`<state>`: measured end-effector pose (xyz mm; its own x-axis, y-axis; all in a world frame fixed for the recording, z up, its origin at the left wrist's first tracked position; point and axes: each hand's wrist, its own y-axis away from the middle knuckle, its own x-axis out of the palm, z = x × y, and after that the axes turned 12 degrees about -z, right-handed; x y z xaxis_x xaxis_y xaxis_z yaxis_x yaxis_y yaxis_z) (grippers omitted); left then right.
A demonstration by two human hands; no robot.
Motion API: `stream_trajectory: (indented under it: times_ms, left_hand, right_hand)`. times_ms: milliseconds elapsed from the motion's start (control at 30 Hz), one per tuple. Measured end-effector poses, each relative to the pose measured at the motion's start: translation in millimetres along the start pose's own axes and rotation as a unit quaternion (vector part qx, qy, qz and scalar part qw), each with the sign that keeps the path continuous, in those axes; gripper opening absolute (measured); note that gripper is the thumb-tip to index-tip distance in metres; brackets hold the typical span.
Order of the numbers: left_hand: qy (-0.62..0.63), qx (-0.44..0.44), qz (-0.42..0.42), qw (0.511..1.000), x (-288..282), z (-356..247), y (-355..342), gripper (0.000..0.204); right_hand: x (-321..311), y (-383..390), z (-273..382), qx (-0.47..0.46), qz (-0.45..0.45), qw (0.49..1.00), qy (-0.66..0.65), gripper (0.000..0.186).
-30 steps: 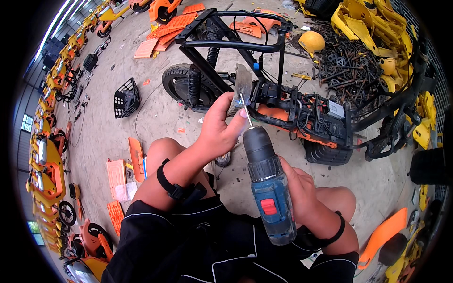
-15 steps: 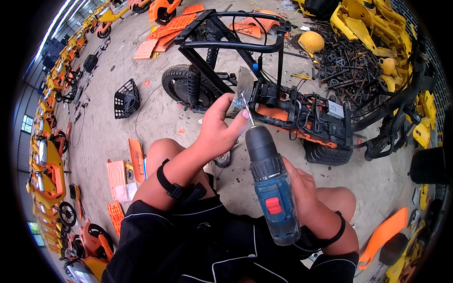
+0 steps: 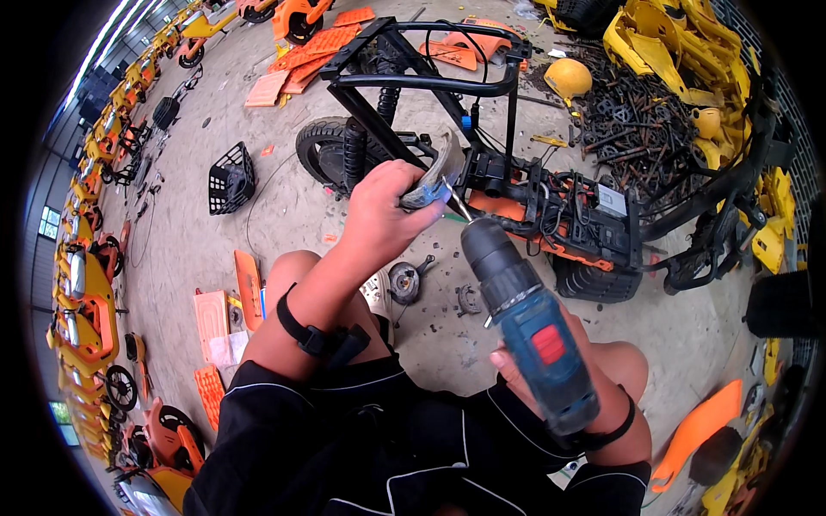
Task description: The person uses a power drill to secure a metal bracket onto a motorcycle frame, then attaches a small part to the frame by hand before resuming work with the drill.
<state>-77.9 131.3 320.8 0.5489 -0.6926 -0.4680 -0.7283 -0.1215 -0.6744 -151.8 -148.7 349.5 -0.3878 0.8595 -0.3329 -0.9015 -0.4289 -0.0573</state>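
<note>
A dull grey curved piece of plate [image 3: 446, 168] is pinched in my left hand [image 3: 379, 211], the thumb along its lower edge. My right hand [image 3: 583, 335] wraps round a blue and black cordless drill [image 3: 533, 335] with a red patch on top. Its metal bit [image 3: 460, 206] points up and away, the tip close to the plate's near end by my left thumb; whether it touches, I cannot tell. Just beyond stands a stripped black scooter frame [image 3: 422, 83] with its rear wheel [image 3: 331, 155] and wiring.
Below my hands lie a round metal part [image 3: 404, 282] and small scraps. A black basket [image 3: 231, 181] and orange panels [image 3: 249, 292] are at the left. Dark metal parts [image 3: 632, 129] and yellow body panels [image 3: 662, 52] pile up at the far right. Yellow scooters [image 3: 90, 327] line the left side.
The plate has turned, its curved edge now facing me, and my left fingers have curled tighter round it. The drill's body has swung to the right and tilted.
</note>
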Motion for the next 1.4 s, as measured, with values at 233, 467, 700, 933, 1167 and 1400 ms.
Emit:
stream_trajectory:
  times_ms: [233,467,700,933,1167,1400]
  left_hand:
    - [-0.104,0.110,0.057,0.987,-20,7,-7,0.028]
    - [-0.131,0.155,0.083,0.976,-26,7,-10,0.030]
    - [-0.131,0.151,0.091,0.975,-30,8,-6,0.030]
    - [-0.160,0.166,0.108,0.967,-37,6,-5,0.030]
    - [-0.161,0.169,0.102,0.967,-44,7,-4,0.029]
    - [-0.157,0.160,0.100,0.969,-48,12,-3,0.029]
  right_hand:
    - [-15,-7,9,0.105,0.038,0.956,-0.270,0.032]
    - [-15,-5,-6,0.126,0.028,0.950,-0.285,0.044]
    - [-8,-4,-10,0.116,-0.011,0.935,-0.334,0.046]
    - [-7,-7,-25,0.112,-0.004,0.930,-0.351,0.049]
    - [-4,-17,-23,0.111,0.025,0.925,-0.362,0.070]
    - [5,-19,-26,0.114,0.018,0.911,-0.397,0.075]
